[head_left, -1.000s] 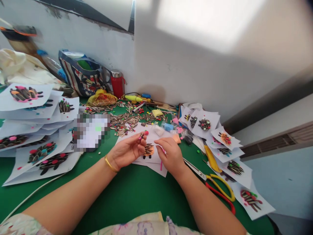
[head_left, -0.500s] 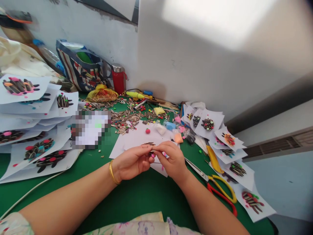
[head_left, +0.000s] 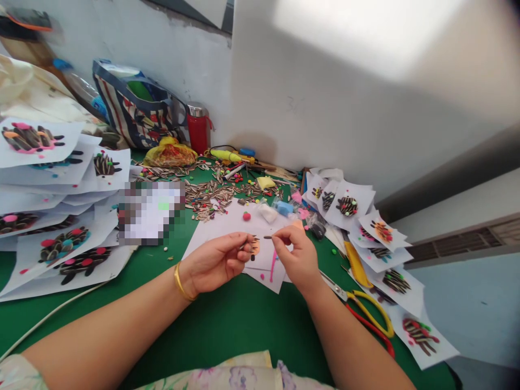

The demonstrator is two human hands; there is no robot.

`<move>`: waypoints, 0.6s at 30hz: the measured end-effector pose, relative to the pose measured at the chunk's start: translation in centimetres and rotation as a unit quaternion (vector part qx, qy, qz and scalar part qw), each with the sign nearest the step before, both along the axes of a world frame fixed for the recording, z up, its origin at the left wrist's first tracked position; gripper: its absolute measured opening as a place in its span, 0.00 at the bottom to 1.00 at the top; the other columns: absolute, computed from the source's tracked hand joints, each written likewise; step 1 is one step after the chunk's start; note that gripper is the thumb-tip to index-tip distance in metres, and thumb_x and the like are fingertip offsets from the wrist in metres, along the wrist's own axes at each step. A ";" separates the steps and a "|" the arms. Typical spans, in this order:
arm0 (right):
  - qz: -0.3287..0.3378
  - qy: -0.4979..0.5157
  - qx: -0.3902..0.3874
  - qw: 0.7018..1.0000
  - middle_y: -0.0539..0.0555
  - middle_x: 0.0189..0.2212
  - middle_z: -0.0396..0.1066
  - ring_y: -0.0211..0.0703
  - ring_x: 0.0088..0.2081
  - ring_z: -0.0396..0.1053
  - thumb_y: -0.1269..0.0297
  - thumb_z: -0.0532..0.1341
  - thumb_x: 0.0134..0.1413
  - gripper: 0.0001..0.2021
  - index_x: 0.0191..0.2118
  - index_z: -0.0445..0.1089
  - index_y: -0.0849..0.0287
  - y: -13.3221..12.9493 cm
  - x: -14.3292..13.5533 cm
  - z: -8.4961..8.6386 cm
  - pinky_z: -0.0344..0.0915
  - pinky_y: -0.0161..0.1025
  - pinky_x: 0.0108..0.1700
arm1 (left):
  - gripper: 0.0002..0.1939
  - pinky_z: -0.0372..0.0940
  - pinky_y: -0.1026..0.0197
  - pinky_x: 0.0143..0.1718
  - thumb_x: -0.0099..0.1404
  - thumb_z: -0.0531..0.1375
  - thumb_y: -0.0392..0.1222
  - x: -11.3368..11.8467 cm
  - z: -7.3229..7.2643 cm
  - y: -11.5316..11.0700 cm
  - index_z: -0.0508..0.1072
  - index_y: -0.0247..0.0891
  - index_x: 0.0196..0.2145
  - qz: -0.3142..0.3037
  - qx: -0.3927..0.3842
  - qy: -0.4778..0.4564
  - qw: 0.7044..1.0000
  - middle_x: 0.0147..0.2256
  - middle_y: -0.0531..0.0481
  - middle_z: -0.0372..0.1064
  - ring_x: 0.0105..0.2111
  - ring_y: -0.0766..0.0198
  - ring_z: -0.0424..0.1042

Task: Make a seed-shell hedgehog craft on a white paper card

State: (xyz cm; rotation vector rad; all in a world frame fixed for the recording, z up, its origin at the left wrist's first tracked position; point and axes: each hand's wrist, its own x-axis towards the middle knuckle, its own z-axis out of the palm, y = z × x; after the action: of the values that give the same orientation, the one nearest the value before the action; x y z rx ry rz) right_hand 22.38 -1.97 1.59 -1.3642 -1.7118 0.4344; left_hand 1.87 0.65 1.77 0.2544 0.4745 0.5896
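My right hand [head_left: 299, 259] pinches a dark striped sunflower seed [head_left: 267, 237] between thumb and fingertips, its tip pointing left. Opposite it, my left hand [head_left: 217, 264] is curled, palm partly up, with sunflower seeds between its fingers; how many is hidden. Between the hands, a piece of orange clay [head_left: 256, 247] with dark seeds stuck in it lies on white paper [head_left: 215, 226]. Strips and dots of pink clay [head_left: 273, 268] show on the paper near my right hand. A red clay ball [head_left: 246, 216] sits farther back on the sheet.
Loose sunflower seeds [head_left: 207, 192] are heaped behind the paper. Scissors [head_left: 345, 295] and a yellow cutter [head_left: 357, 265] lie right. Seed-picture sheets are stacked left [head_left: 65, 244] and spread right [head_left: 402, 284]. Clay packets [head_left: 283, 208], a red flask [head_left: 199, 130] and a bag [head_left: 136, 116] stand behind.
My hands were together at the fingertips and have moved apart. My right hand has drawn right with a seed, uncovering the orange clay piece between them.
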 end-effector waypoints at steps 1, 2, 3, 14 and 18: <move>-0.009 -0.011 -0.011 1.000 0.50 0.28 0.69 0.40 0.31 0.66 0.67 0.59 0.56 0.04 0.30 0.69 0.56 0.3 0.3 -0.2 0.64 0.37 0.35 | 0.03 0.59 0.77 0.19 0.65 0.59 0.33 -0.2 0.0 0.3 0.73 0.30 0.36 0.028 0.004 0.001 1.000 0.31 0.48 0.65 0.25 0.75 0.66; -0.012 -0.027 -0.024 0.999 0.49 0.27 0.69 0.40 0.30 0.66 0.68 0.59 0.55 0.04 0.29 0.69 0.56 0.5 0.6 -0.5 0.64 0.37 0.35 | 0.03 0.60 0.76 0.19 0.65 0.59 0.32 -0.4 0.1 0.7 0.73 0.30 0.36 0.059 0.009 0.005 0.998 0.30 0.48 0.64 0.25 0.75 0.65; -0.010 -0.048 -0.036 0.998 0.49 0.27 0.69 0.40 0.30 0.66 0.68 0.59 0.54 0.04 0.29 0.69 0.56 0.7 0.8 -0.8 0.63 0.37 0.34 | 0.04 0.60 0.76 0.20 0.65 0.59 0.32 -0.6 0.1 1.0 0.73 0.30 0.37 0.092 0.015 0.013 0.996 0.31 0.48 0.64 0.25 0.75 0.65; 0.010 -0.196 -0.056 0.979 0.50 0.27 0.71 0.42 0.34 0.67 0.70 0.59 0.55 0.06 0.28 0.70 0.57 2.1 0.1 -3.1 0.61 0.37 0.37 | 0.07 0.64 0.74 0.19 0.68 0.53 0.30 -1.5 -1.2 3.8 0.71 0.31 0.35 0.234 -0.033 0.076 0.969 0.27 0.50 0.63 0.22 0.73 0.66; 0.004 -0.204 -0.049 0.978 0.50 0.27 0.71 0.42 0.34 0.67 0.70 0.59 0.56 0.06 0.28 0.69 0.56 2.1 -0.2 -3.2 0.60 0.38 0.36 | 0.06 0.65 0.73 0.20 0.67 0.54 0.30 -1.3 -1.3 3.7 0.72 0.31 0.35 0.233 -0.039 0.085 0.968 0.27 0.50 0.64 0.23 0.73 0.66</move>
State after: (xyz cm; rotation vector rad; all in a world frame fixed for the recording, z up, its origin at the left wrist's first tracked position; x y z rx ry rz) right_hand 22.15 0.12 -1.62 -1.6007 -2.0485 0.2565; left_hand 0.58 4.31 0.49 0.1160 0.7317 1.0113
